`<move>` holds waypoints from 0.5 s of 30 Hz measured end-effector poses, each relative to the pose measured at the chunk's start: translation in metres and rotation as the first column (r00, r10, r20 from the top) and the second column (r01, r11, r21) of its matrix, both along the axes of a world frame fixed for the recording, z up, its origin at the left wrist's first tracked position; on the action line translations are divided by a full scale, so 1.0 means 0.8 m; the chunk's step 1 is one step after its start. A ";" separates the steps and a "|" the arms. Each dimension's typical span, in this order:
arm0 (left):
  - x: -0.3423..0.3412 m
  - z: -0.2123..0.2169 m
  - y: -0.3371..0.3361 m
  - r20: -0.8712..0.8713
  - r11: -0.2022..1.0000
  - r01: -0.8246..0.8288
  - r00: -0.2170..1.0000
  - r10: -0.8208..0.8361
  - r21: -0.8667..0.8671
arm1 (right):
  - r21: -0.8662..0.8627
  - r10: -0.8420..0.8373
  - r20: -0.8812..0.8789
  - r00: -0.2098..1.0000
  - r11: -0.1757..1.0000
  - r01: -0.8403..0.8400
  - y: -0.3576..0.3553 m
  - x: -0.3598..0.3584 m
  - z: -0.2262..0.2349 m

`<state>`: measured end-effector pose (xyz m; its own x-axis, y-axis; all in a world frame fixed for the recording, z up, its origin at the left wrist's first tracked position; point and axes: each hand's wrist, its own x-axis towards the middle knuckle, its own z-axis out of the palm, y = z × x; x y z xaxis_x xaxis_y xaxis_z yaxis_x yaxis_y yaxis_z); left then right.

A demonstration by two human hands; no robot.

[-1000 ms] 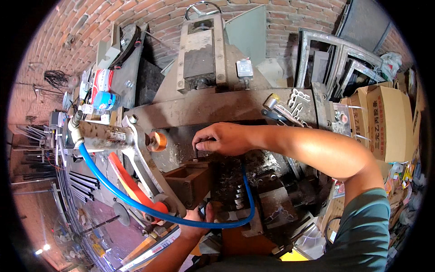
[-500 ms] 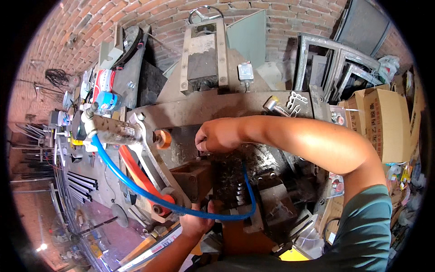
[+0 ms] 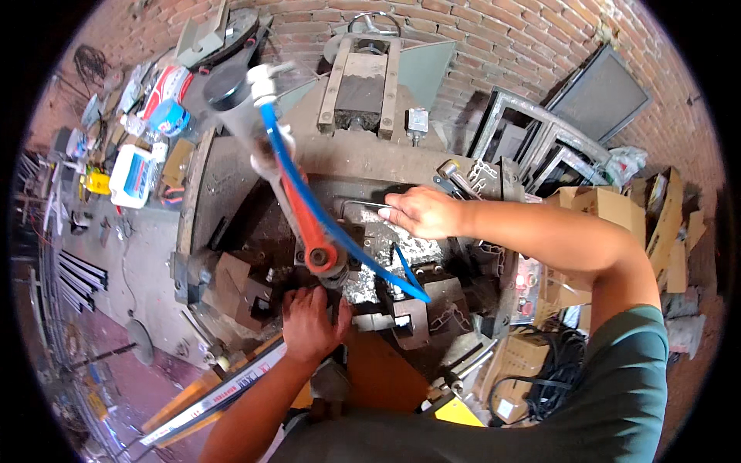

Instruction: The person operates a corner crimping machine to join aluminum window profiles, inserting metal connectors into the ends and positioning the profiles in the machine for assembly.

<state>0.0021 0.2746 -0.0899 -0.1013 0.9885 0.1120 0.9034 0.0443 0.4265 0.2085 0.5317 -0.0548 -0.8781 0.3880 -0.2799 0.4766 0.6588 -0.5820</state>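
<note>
My right hand (image 3: 423,212) is closed on the end of a hex key (image 3: 364,204), a thin bent metal rod. Its bent end reaches down toward the metal machine bed, to the left of the hand. My left hand (image 3: 312,322) curls its fingers over a dark metal part at the near side of the machine, just below the pivot of the red lever arm (image 3: 297,202); the fingertips are partly hidden. A blue air hose (image 3: 328,224) arcs from the blurred cylinder (image 3: 238,108) on the arm to the clamp block (image 3: 409,312).
Metal shavings cover the machine bed (image 3: 417,245). At the back right lie cut aluminium profiles (image 3: 482,176). White jug (image 3: 131,177) and bottles stand on the left bench. Cardboard boxes (image 3: 602,204) and a black cable coil (image 3: 552,374) are on the right.
The red lever arm with its cylinder has swung up and away. My left hand has come into fuller view on the machine. My right hand is farther right, with the hex key showing.
</note>
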 end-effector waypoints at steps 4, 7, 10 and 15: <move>-0.001 0.001 0.001 0.064 0.999 0.019 0.998 -0.022 0.039 | 0.069 0.060 0.003 0.998 0.996 -0.060 0.007 -0.014 -0.004; -0.003 -0.004 -0.002 0.079 1.000 0.023 0.997 -0.023 -0.004 | 0.039 0.027 -0.176 0.984 0.999 -0.021 0.003 -0.010 -0.037; -0.005 -0.004 -0.006 0.012 0.999 -0.002 1.000 0.002 0.037 | 0.056 0.080 -0.232 0.969 0.996 -0.069 0.006 -0.013 -0.039; -0.011 -0.009 -0.008 0.039 1.000 -0.021 0.999 0.021 -0.001 | 0.134 0.115 -0.280 0.953 0.988 -0.080 0.006 -0.018 -0.046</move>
